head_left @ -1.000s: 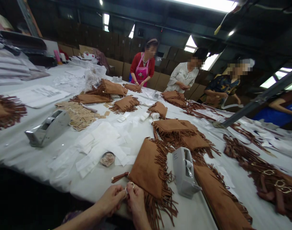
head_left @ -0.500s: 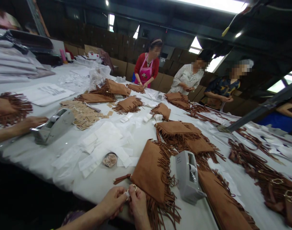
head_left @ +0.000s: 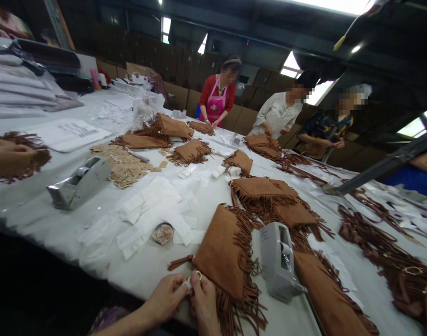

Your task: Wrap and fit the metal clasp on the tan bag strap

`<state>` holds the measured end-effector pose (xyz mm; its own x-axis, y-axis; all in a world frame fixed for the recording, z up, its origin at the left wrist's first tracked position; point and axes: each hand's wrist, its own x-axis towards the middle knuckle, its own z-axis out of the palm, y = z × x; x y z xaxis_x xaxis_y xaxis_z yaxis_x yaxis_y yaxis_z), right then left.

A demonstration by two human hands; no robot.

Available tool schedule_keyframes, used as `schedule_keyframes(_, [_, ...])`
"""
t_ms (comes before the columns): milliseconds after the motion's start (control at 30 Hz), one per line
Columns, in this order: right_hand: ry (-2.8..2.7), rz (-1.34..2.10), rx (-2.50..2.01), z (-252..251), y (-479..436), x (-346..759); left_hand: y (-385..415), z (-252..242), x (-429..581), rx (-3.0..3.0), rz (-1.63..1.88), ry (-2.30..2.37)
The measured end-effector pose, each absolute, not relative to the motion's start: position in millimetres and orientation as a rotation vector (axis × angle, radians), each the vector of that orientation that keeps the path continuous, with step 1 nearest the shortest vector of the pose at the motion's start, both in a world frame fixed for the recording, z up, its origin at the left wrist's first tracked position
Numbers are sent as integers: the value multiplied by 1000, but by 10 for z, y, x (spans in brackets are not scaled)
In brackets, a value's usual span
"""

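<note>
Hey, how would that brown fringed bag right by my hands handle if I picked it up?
The bag looks fairly flat, so it's probably light and bendable. Its fringe lies in loose strands, so that would likely dangle and swing.

On the bench (head_left: 129,272), a bag (head_left: 218,249) lies just beyond the right hand (head_left: 203,298), with a tape dispenser (head_left: 272,261) to its right. Strips (head_left: 157,193) lie left of the bag; farther left, a second dispenser (head_left: 74,192) stands beside a pile of tags (head_left: 127,165).
</note>
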<state>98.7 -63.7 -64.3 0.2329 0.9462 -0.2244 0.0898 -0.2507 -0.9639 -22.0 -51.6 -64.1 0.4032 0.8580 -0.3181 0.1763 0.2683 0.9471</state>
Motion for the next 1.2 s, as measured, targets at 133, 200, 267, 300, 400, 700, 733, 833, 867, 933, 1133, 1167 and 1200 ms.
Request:
schedule_keyframes(133, [-1023, 1150, -1569, -675, -633, 1010, -513, -680, -218, 1249, 588, 1097])
schedule_keyframes(200, [-1045, 1110, -1581, -706, -634, 1017, -512, -688, -213, 1235, 579, 1098])
schedule_keyframes(267, [-1068, 1061, -1607, -735, -642, 1018, -512, -680, -208, 1217, 577, 1090])
schedule_keyframes(300, [-1081, 1041, -1621, -744, -648, 1016, -512, -670, -206, 1206, 572, 1085])
schedule_keyframes(400, [-1120, 1008, -1656, -736, -672, 1000, -515, -624, -206, 1182, 550, 1081])
schedule_keyframes(700, [-1156, 920, -1695, -716, -708, 962, -530, -565, -226, 1225, 581, 1076])
schedule_keyframes(733, [-1165, 914, -1702, -729, -706, 964, -530, -568, -227, 1230, 580, 1073])
schedule_keyframes(833, [-1186, 896, -1722, -755, -702, 967, -528, -581, -229, 1237, 576, 1070])
schedule_keyframes(867, [-1188, 893, -1724, -758, -701, 968, -527, -586, -229, 1233, 575, 1067])
schedule_keyframes(933, [-1190, 892, -1724, -758, -700, 968, -528, -597, -230, 1222, 579, 1062])
schedule_keyframes(1133, [-1205, 880, -1731, -754, -693, 971, -539, -627, -230, 1192, 593, 1055])
schedule_keyframes(1167, [-1205, 885, -1730, -755, -692, 972, -540, -637, -230, 1193, 595, 1056])
schedule_keyframes(1200, [-1204, 888, -1730, -757, -691, 973, -541, -649, -228, 1195, 599, 1057])
